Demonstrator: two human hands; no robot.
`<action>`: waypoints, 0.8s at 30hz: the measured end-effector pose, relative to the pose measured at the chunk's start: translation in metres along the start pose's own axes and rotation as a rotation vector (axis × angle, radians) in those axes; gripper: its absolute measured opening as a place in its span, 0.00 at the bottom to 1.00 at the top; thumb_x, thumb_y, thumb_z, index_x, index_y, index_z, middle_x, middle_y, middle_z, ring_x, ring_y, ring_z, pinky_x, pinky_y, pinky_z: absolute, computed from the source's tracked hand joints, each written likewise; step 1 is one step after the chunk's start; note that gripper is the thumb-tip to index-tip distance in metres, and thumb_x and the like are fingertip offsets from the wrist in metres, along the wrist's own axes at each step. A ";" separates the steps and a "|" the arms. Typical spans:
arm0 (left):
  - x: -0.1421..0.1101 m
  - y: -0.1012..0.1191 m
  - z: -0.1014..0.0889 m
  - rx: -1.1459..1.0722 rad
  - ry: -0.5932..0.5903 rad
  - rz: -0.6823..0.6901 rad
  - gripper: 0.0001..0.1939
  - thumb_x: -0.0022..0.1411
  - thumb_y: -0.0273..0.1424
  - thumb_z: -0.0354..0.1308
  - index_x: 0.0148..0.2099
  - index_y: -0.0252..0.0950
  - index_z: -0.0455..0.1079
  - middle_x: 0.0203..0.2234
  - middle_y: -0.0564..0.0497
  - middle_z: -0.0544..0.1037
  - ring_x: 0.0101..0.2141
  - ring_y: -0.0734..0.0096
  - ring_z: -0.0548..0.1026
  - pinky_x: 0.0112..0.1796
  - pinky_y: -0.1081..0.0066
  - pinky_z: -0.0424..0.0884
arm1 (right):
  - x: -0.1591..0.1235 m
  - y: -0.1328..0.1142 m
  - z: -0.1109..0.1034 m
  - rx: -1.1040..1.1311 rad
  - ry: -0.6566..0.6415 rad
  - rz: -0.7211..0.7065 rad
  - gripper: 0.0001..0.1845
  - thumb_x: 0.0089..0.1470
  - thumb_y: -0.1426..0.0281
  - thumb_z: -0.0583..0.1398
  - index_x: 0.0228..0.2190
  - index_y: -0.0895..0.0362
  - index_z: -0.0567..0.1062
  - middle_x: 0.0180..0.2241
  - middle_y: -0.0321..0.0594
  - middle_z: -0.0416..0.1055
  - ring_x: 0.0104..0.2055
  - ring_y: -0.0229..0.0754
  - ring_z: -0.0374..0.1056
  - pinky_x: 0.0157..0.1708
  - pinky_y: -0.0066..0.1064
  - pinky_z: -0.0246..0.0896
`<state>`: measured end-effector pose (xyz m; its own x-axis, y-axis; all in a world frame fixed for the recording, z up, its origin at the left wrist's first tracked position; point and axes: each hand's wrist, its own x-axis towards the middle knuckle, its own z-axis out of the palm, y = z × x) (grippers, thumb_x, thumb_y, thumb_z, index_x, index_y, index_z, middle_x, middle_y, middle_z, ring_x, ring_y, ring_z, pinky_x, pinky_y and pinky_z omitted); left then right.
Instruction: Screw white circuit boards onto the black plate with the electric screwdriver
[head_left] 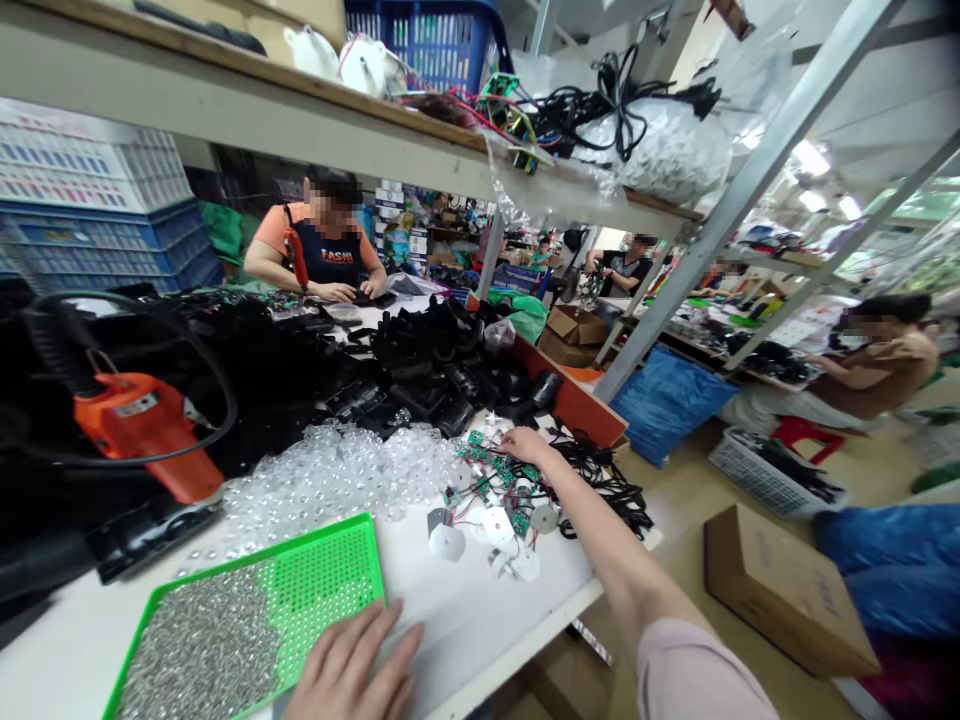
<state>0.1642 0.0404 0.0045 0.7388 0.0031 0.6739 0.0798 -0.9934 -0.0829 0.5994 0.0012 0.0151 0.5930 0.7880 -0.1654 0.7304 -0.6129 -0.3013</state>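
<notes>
My left hand point(352, 665) rests at the front edge of the table with its fingers apart and nothing in them. It lies by the right edge of a green perforated tray point(322, 570), which holds a heap of small metal screws point(202, 640). My right hand point(527, 447) reaches across to a pile of green circuit boards point(517, 522) with wires and round white discs point(448, 541). Its fingers are bent together at the back of that pile; whatever is between them is too small to make out. Black cables point(600, 480) lie under and beside the right forearm.
Clear plastic parts point(352, 465) are heaped behind the tray, with black plastic parts point(442, 370) beyond. An orange electric screwdriver point(150, 430) hangs at left. A shelf point(300, 120) crosses overhead. A co-worker point(330, 240) sits opposite. A cardboard box point(780, 590) stands on the floor at right.
</notes>
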 end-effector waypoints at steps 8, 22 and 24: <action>0.131 0.009 0.050 -0.263 -0.339 -0.193 0.21 0.58 0.30 0.58 0.55 0.39 0.68 0.57 0.40 0.69 0.57 0.49 0.65 0.53 0.51 0.62 | -0.012 0.007 -0.035 0.364 0.125 -0.068 0.14 0.59 0.62 0.59 0.41 0.60 0.73 0.39 0.40 0.73 0.37 0.39 0.71 0.37 0.36 0.70; 0.233 0.006 0.131 -1.155 -0.168 -0.853 0.52 0.51 0.39 0.67 0.70 0.32 0.43 0.66 0.36 0.52 0.65 0.49 0.50 0.61 0.58 0.50 | -0.086 -0.017 -0.137 0.799 0.678 -0.384 0.17 0.47 0.57 0.64 0.30 0.58 0.79 0.21 0.34 0.70 0.24 0.35 0.62 0.26 0.28 0.59; 0.240 0.009 0.138 -1.390 -0.154 -0.945 0.51 0.49 0.40 0.68 0.69 0.34 0.46 0.60 0.37 0.65 0.60 0.50 0.61 0.57 0.58 0.58 | -0.090 -0.019 -0.133 0.849 0.669 -0.387 0.19 0.48 0.55 0.63 0.31 0.59 0.78 0.17 0.31 0.63 0.19 0.32 0.55 0.20 0.26 0.53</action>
<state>0.4345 0.0485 0.0638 0.8411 0.5403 0.0260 -0.0448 0.0216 0.9988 0.5768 -0.0658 0.1604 0.6257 0.5707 0.5317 0.5897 0.1001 -0.8014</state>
